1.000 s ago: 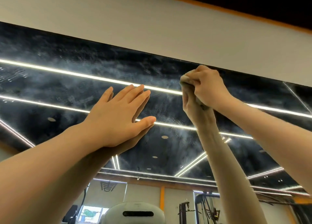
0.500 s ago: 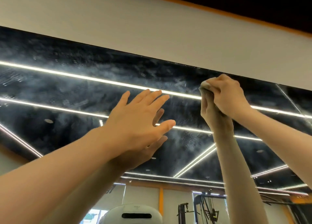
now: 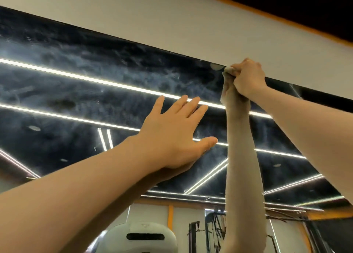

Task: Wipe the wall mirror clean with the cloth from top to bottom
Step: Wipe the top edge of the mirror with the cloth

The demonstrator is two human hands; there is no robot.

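Up at the very top edge of the wall mirror (image 3: 80, 84), the right hand (image 3: 248, 79) is balled tight around the cloth (image 3: 229, 70), only a pale scrap of it peeking out past the knuckles, pressed against the glass right where the dark top rim meets the white wall (image 3: 152, 14). Lower and to the left, the left hand (image 3: 175, 136) lies flat on the mirror, fingers straight and spread, thumb out to the side, holding nothing at all. Its own reflection sits just beneath the palm, and the reflection of the right arm runs straight down the glass under the fist.

And look at that surface: hazy, cloudy smears all across the upper band of the mirror, thickest toward the left and middle, with a dark smudge out on the left. Long bright light strips (image 3: 107, 83) cut across the reflection, several of them angled and crossing lower right, against a black reflected ceiling dotted with small round lamps.

Above the white wall, an orange trim line (image 3: 286, 22) runs under a black ceiling. Down at the bottom of the glass, the reflected room shows white panels, an orange upright, a rounded white device (image 3: 141, 237) with a dark slot, and dark gym frames (image 3: 212, 231) to its right.
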